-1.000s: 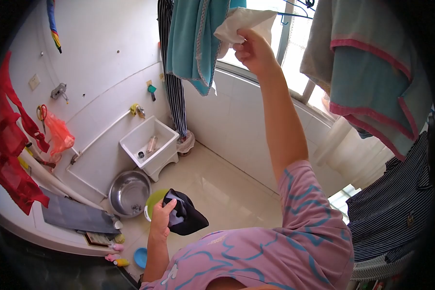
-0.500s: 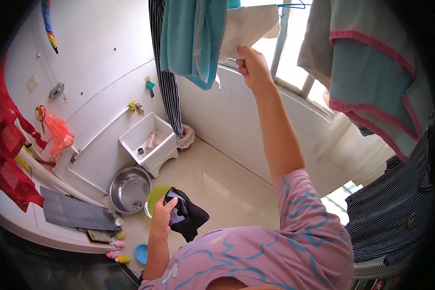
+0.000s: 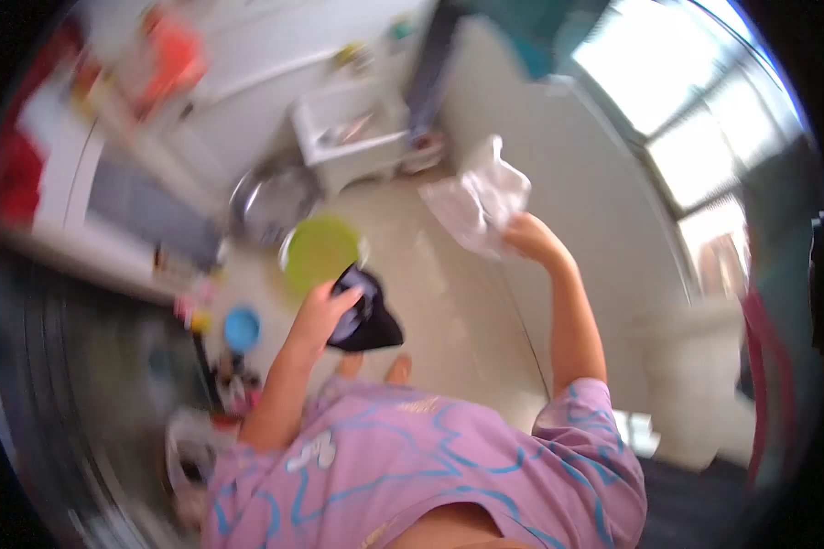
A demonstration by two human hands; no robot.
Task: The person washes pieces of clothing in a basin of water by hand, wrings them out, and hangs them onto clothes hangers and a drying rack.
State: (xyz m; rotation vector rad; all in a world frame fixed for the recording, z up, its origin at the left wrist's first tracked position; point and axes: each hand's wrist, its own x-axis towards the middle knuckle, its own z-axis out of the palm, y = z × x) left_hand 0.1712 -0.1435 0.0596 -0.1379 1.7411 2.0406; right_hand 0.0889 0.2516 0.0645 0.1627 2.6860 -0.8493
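Pale floor [image 3: 462, 320] lies below both hands. Left fingers [image 3: 346, 299] grip a black cloth [image 3: 380, 328] near the green basin [image 3: 323, 242]; right fingers [image 3: 516, 231] pinch a white cloth [image 3: 476, 201], raised and unsupported. Hazard: a slack pinch could drop it onto the floor. White sink [image 3: 362, 156] contains blurred items; steel basin [image 3: 279, 197] contents are indistinct.

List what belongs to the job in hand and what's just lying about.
In use:
- white cloth in right hand
- dark cloth in left hand

Probably just lying about:
- metal basin
- blue basin
- green basin (role uncertain)
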